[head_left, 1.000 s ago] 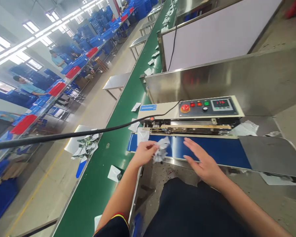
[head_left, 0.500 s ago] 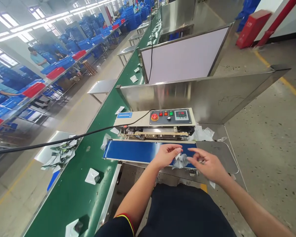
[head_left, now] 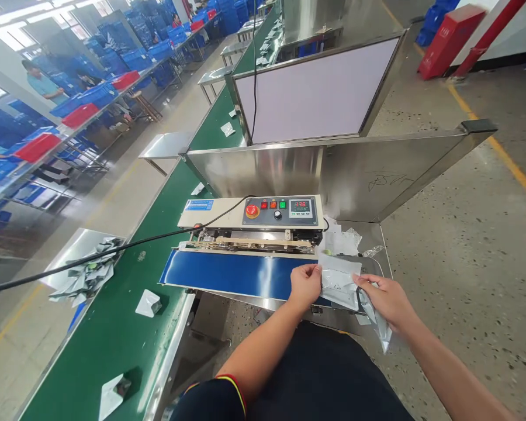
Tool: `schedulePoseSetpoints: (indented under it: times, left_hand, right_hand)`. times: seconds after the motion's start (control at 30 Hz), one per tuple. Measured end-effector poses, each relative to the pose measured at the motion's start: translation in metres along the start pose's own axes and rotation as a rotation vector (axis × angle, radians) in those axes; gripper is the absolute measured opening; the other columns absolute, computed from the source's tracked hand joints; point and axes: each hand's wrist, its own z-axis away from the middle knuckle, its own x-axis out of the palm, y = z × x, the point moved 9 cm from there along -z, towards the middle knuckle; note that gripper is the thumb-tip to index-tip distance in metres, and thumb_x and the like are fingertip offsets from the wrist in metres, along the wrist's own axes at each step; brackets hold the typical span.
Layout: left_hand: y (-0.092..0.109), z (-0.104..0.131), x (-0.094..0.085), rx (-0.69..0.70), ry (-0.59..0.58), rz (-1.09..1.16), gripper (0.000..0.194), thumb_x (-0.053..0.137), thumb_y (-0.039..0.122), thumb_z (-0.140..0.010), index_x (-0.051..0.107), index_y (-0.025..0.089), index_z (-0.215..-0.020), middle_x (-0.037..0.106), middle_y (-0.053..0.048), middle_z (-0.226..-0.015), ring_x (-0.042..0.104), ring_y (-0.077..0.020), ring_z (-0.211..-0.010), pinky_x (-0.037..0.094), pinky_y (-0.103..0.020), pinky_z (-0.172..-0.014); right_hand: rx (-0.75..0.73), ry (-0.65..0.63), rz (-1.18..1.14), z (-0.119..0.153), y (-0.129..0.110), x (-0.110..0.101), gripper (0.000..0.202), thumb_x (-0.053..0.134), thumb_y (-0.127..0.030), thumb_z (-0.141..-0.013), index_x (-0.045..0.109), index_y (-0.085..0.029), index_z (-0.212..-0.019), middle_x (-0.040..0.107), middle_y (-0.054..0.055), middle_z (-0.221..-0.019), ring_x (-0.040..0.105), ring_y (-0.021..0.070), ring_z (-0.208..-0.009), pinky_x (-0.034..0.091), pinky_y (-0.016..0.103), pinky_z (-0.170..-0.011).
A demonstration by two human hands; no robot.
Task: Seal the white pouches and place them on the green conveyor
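Observation:
My left hand point(head_left: 305, 287) pinches the left edge of a silver-white pouch point(head_left: 339, 282), which lies flat over the right end of the blue belt point(head_left: 232, 275). At the pouch's right edge, my right hand point(head_left: 388, 299) is closed with thumb and fingers on it. A second crumpled silver bag point(head_left: 377, 323) hangs below that hand; how it is held is partly hidden. Behind the belt stands a band sealer point(head_left: 249, 213) with a red knob, buttons and a lit red display. Its sealing rail runs along the back of the belt.
A green conveyor point(head_left: 127, 327) runs along the left, carrying scattered pouches point(head_left: 149, 303). Several pouches are piled on a side metal table point(head_left: 65, 257). A steel partition point(head_left: 263, 172) rises behind the sealer. A black cable point(head_left: 158, 235) crosses in front. White bags point(head_left: 339, 238) lie behind the belt's right end.
Both hands have moved right relative to the sealer, and a flat pouch is now stretched between them. Earlier a small crumpled bag was near the left fingers and the right hand was more open.

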Motion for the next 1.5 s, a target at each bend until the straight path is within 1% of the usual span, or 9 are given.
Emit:
schedulePoseSetpoints:
  times: [0.17, 0.43, 0.57, 0.67, 0.73, 0.87, 1.07, 1.23, 1.5]
  left_hand:
    - [-0.013, -0.018, -0.004, -0.144, 0.106, 0.081, 0.039, 0.081, 0.051, -0.085, 0.088, 0.013, -0.088, 0.072, -0.004, -0.070, 0.059, -0.0165, -0.065, 0.047, -0.028, -0.065]
    - [-0.012, -0.027, -0.049, -0.110, 0.132, 0.107, 0.043, 0.075, 0.057, -0.086, 0.081, 0.014, -0.079, 0.060, 0.000, -0.060, 0.046, -0.0128, -0.056, 0.036, -0.025, -0.056]
    - [0.006, -0.012, -0.089, -0.004, 0.214, 0.056, 0.045, 0.075, 0.059, -0.092, 0.085, 0.016, -0.093, 0.077, -0.008, -0.082, 0.067, -0.0213, -0.075, 0.055, -0.032, -0.072]
    - [0.032, 0.024, -0.115, 0.217, 0.365, -0.027, 0.045, 0.077, 0.056, -0.096, 0.085, 0.019, -0.122, 0.082, -0.016, -0.121, 0.075, -0.0307, -0.112, 0.061, -0.043, -0.101]
    - [0.048, 0.046, -0.098, 0.361, 0.248, -0.096, 0.048, 0.082, 0.055, -0.095, 0.083, 0.022, -0.129, 0.082, -0.017, -0.128, 0.075, -0.0327, -0.117, 0.060, -0.048, -0.109]
    - [0.064, 0.073, -0.026, 0.520, -0.179, -0.122, 0.048, 0.083, 0.058, -0.094, 0.085, 0.022, -0.126, 0.084, -0.016, -0.124, 0.078, -0.0331, -0.116, 0.061, -0.046, -0.110]
    - [0.054, 0.049, -0.019, 0.299, -0.019, 0.012, 0.052, 0.056, 0.059, -0.110, 0.088, 0.018, -0.108, 0.085, -0.013, -0.103, 0.076, -0.0291, -0.096, 0.063, -0.040, -0.093]
    - [0.048, 0.033, -0.014, 0.266, -0.108, -0.031, 0.051, 0.063, 0.060, -0.104, 0.088, 0.016, -0.100, 0.081, -0.009, -0.091, 0.069, -0.0249, -0.084, 0.057, -0.034, -0.080]
    - [-0.006, -0.023, -0.002, -0.129, -0.001, -0.038, 0.048, 0.076, 0.058, -0.088, 0.070, 0.020, -0.059, 0.046, 0.003, -0.055, 0.044, -0.0160, -0.061, 0.042, -0.029, -0.064]
  right_hand:
    - [0.160, 0.002, -0.013, -0.021, 0.002, 0.001, 0.054, 0.084, -0.070, -0.057, 0.081, -0.021, -0.081, 0.075, 0.006, -0.072, 0.063, 0.0237, -0.063, 0.047, 0.032, -0.056]
    - [0.029, -0.082, 0.113, -0.036, -0.032, 0.053, 0.049, 0.079, -0.069, -0.067, 0.080, -0.021, -0.079, 0.066, 0.001, -0.062, 0.054, 0.0189, -0.058, 0.040, 0.029, -0.055]
    - [-0.022, -0.052, 0.153, -0.034, -0.032, 0.058, 0.046, 0.079, -0.068, -0.075, 0.082, -0.022, -0.080, 0.074, 0.005, -0.070, 0.062, 0.0228, -0.060, 0.043, 0.031, -0.055]
    - [-0.097, 0.148, 0.057, -0.022, -0.032, 0.041, 0.051, 0.079, -0.072, -0.080, 0.082, -0.021, -0.083, 0.078, 0.008, -0.079, 0.065, 0.0237, -0.063, 0.045, 0.032, -0.055]
    - [-0.147, 0.306, -0.074, -0.008, -0.033, 0.032, 0.059, 0.078, -0.079, -0.084, 0.080, -0.020, -0.087, 0.077, 0.010, -0.082, 0.065, 0.0236, -0.066, 0.049, 0.033, -0.058]
    - [-0.282, 0.439, -0.270, 0.022, -0.046, 0.037, 0.072, 0.072, -0.090, -0.088, 0.076, -0.018, -0.091, 0.076, 0.012, -0.088, 0.069, 0.0249, -0.076, 0.054, 0.033, -0.065]
    - [-0.410, 0.183, -0.394, 0.046, -0.060, 0.035, 0.075, 0.064, -0.087, -0.096, 0.082, -0.017, -0.118, 0.080, 0.017, -0.113, 0.078, 0.0333, -0.101, 0.066, 0.042, -0.081]
    - [-0.359, 0.228, -0.055, 0.048, -0.046, 0.011, 0.059, 0.084, -0.080, -0.079, 0.087, -0.022, -0.094, 0.083, 0.014, -0.095, 0.079, 0.0348, -0.088, 0.068, 0.041, -0.073]
    - [0.045, 0.293, -0.295, -0.012, 0.009, 0.005, 0.046, 0.093, -0.056, -0.057, 0.080, -0.019, -0.081, 0.072, 0.007, -0.067, 0.071, 0.0242, -0.063, 0.065, 0.033, -0.057]
